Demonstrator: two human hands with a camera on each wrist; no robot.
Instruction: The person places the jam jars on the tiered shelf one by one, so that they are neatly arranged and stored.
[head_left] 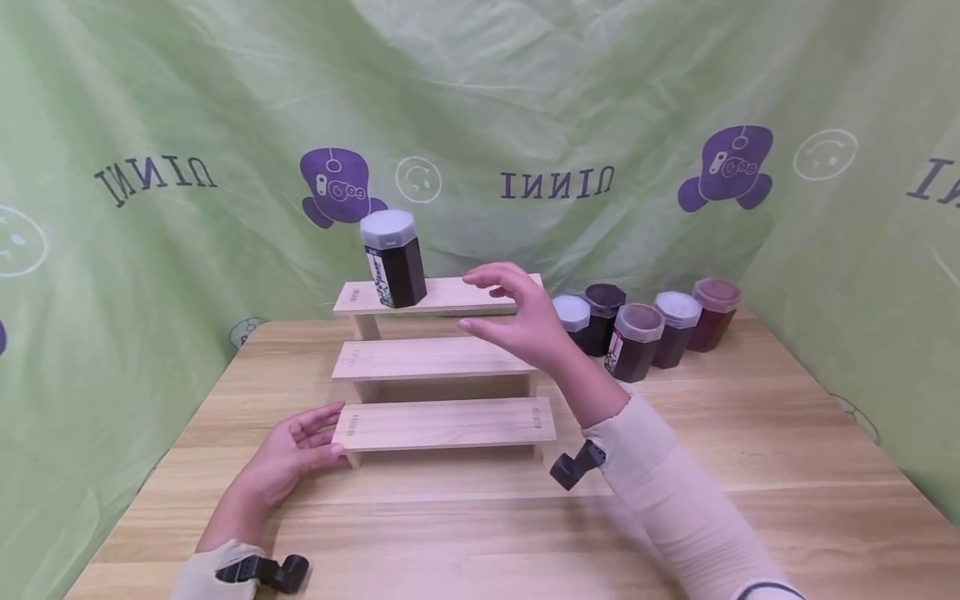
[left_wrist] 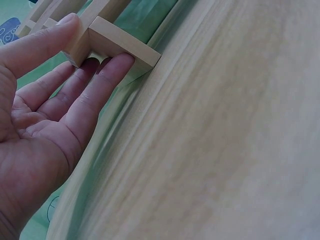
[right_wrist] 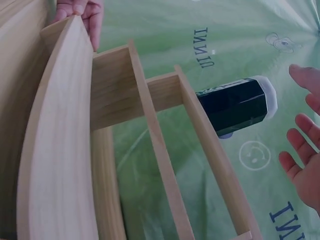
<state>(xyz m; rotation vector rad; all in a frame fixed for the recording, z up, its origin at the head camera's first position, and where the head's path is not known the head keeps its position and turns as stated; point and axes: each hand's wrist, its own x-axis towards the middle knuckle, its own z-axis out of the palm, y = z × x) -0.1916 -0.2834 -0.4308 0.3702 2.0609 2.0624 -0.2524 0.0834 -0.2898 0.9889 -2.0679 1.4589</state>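
A three-tier wooden display rack (head_left: pixel 450 423) stands on the table. On the left part of its top tier is a dark faceted jar (head_left: pixel 406 273) with a whitish lid and a printed label, also seen in the right wrist view. My left hand (head_left: pixel 288 454) holds the left end of the lowest tier; in the left wrist view the thumb (left_wrist: pixel 47 42) lies at one side of the end piece and the fingers at another. Right of the jar, my right hand (head_left: pixel 517 317) hovers before the upper tiers, thumb and curved fingers spread apart, holding nothing.
Several lidded jars stand on the table (head_left: pixel 750 467) to the right of the rack, among them a reddish jar (head_left: pixel 714 315) and a dark jar with a brownish lid (head_left: pixel 634 343). A green printed cloth (head_left: pixel 465 100) hangs behind and at both sides.
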